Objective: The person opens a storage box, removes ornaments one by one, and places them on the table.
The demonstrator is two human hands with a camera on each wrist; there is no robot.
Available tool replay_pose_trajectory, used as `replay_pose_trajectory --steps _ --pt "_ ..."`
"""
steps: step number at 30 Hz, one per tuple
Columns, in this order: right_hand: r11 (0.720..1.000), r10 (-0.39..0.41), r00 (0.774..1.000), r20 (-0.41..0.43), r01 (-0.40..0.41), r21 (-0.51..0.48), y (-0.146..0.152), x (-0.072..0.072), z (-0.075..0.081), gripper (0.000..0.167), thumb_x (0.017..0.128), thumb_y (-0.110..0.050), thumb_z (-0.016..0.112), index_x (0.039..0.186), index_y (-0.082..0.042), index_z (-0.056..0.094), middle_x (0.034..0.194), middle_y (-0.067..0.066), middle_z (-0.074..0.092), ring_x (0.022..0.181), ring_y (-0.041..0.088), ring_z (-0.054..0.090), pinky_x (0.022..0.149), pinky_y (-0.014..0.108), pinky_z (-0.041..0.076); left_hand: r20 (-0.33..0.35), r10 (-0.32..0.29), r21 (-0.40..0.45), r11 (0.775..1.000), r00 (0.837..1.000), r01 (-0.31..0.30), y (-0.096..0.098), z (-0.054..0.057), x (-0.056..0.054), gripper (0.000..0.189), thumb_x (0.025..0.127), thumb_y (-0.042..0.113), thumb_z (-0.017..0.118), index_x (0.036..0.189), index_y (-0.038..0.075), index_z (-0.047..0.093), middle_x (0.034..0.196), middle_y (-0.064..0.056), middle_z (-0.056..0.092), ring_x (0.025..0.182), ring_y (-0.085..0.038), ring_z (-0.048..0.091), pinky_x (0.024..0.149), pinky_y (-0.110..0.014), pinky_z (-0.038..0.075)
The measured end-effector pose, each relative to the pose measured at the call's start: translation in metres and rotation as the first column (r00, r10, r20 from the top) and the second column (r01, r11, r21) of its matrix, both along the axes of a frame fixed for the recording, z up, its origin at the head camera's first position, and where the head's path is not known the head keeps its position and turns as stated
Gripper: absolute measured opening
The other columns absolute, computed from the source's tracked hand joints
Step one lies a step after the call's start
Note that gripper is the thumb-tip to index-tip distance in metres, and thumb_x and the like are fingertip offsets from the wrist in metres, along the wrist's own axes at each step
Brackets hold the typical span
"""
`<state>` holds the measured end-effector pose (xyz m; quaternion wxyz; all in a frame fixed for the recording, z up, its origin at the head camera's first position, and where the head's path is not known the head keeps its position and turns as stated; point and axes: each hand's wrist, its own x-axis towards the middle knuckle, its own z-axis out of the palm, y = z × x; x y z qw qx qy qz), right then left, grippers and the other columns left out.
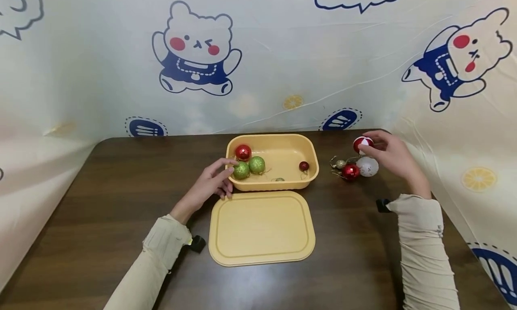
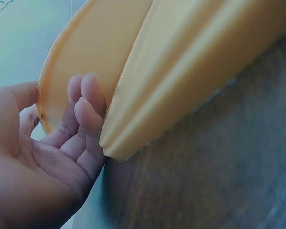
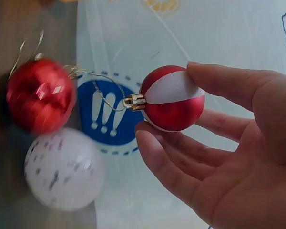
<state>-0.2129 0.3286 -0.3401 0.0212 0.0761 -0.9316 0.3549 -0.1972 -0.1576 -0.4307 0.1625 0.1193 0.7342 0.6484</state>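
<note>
My right hand (image 1: pixel 393 155) holds a red-and-white Christmas ball (image 3: pixel 174 98) between thumb and fingers, its gold cap and string loop pointing away from the palm. Beside it are a shiny red ball (image 3: pixel 40 95), a white speckled ball (image 3: pixel 64 169) and a small gold ball (image 1: pixel 341 164). At the left front corner of a yellow box (image 1: pixel 274 185), my left hand (image 1: pixel 210 180) rests with loosely bent fingers. Its thumb and index finger reach over the rim; their tips are hidden in the left wrist view. Inside are a red ball (image 1: pixel 243 152), two green glitter balls (image 1: pixel 256 165) and a small dark red ball (image 1: pixel 304 166).
A yellow lid (image 1: pixel 262 229) lies flat on the dark wooden table (image 1: pixel 133 198), just in front of the box. Behind the table and along its sides hangs a pale cloth (image 1: pixel 274 67) printed with cartoon bears.
</note>
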Motion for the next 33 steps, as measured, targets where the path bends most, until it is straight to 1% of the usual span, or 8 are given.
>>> replay_pose_trajectory --steps 4,6,9,12,15,21,27,33 --pt "0.998 -0.052 0.998 -0.030 0.052 -0.026 0.004 -0.003 -0.013 0.051 0.097 -0.036 0.066 0.133 0.000 0.056 0.122 0.023 0.062 0.109 0.035 0.060 0.078 0.005 0.039 -0.003 0.009 -0.012 1.000 1.000 -0.009 -0.003 0.000 0.001 0.039 0.104 0.042 0.051 0.137 0.021 0.053 0.078 -0.020 0.063 0.060 -0.027 0.065 0.051 -0.035 0.053" --pt "0.995 -0.087 0.995 -0.039 0.085 -0.050 0.003 -0.008 -0.021 0.052 0.097 -0.038 0.065 0.133 -0.001 0.056 0.124 0.023 0.062 0.110 0.034 0.059 0.082 0.010 0.041 -0.002 0.013 -0.014 1.000 1.000 -0.013 -0.004 0.000 0.001 0.039 0.104 0.042 0.051 0.137 0.021 0.053 0.079 -0.021 0.063 0.060 -0.028 0.065 0.052 -0.035 0.053" --pt "0.991 -0.121 0.992 -0.033 0.119 -0.065 0.002 -0.015 -0.037 0.055 0.097 -0.043 0.064 0.132 -0.002 0.055 0.127 0.024 0.061 0.113 0.035 0.059 0.093 0.027 0.046 0.003 0.006 -0.016 1.000 1.000 -0.006 -0.004 -0.001 0.001 0.040 0.104 0.042 0.051 0.138 0.021 0.052 0.080 -0.022 0.063 0.061 -0.028 0.065 0.053 -0.035 0.054" --pt "0.992 -0.124 0.992 0.002 0.124 -0.038 0.003 -0.019 -0.051 0.057 0.096 -0.047 0.063 0.131 -0.002 0.055 0.127 0.025 0.062 0.116 0.039 0.059 0.097 0.049 0.047 0.010 -0.002 -0.017 1.000 1.000 0.002 -0.003 -0.001 0.001 0.041 0.104 0.042 0.050 0.139 0.020 0.052 0.081 -0.023 0.063 0.063 -0.029 0.066 0.054 -0.035 0.054" --pt "0.994 -0.110 0.993 0.049 0.111 -0.006 0.004 -0.021 -0.060 0.059 0.097 -0.050 0.059 0.131 -0.001 0.055 0.127 0.028 0.061 0.117 0.043 0.057 0.098 0.058 0.045 0.005 -0.001 -0.019 1.000 1.000 0.001 -0.003 0.000 0.000 0.041 0.104 0.042 0.050 0.139 0.020 0.052 0.080 -0.024 0.063 0.063 -0.030 0.065 0.053 -0.036 0.054" --pt "0.991 -0.118 0.989 0.092 0.112 0.068 0.007 -0.021 -0.066 0.063 0.099 -0.054 0.054 0.128 0.001 0.057 0.125 0.030 0.061 0.115 0.044 0.056 0.099 0.060 0.043 -0.013 -0.013 -0.016 1.000 1.000 0.013 -0.003 0.001 -0.002 0.041 0.104 0.043 0.050 0.138 0.020 0.052 0.080 -0.023 0.063 0.062 -0.030 0.065 0.053 -0.036 0.054" --pt "0.990 -0.113 0.990 0.085 0.105 0.095 0.007 -0.022 -0.068 0.060 0.101 -0.051 0.051 0.126 0.003 0.060 0.125 0.030 0.061 0.114 0.044 0.056 0.099 0.060 0.043 -0.015 -0.016 -0.018 1.000 1.000 0.015 -0.002 0.002 -0.002 0.041 0.104 0.042 0.050 0.138 0.020 0.052 0.080 -0.023 0.063 0.062 -0.030 0.065 0.053 -0.036 0.054" --pt "0.988 -0.118 0.988 0.097 0.107 0.114 0.010 -0.024 -0.069 0.065 0.102 -0.053 0.047 0.129 0.005 0.060 0.130 0.031 0.058 0.119 0.046 0.052 0.103 0.062 0.040 -0.012 -0.013 -0.024 1.000 1.000 0.013 -0.003 0.002 -0.001 0.041 0.104 0.042 0.050 0.139 0.020 0.052 0.080 -0.024 0.063 0.062 -0.031 0.065 0.053 -0.036 0.054"
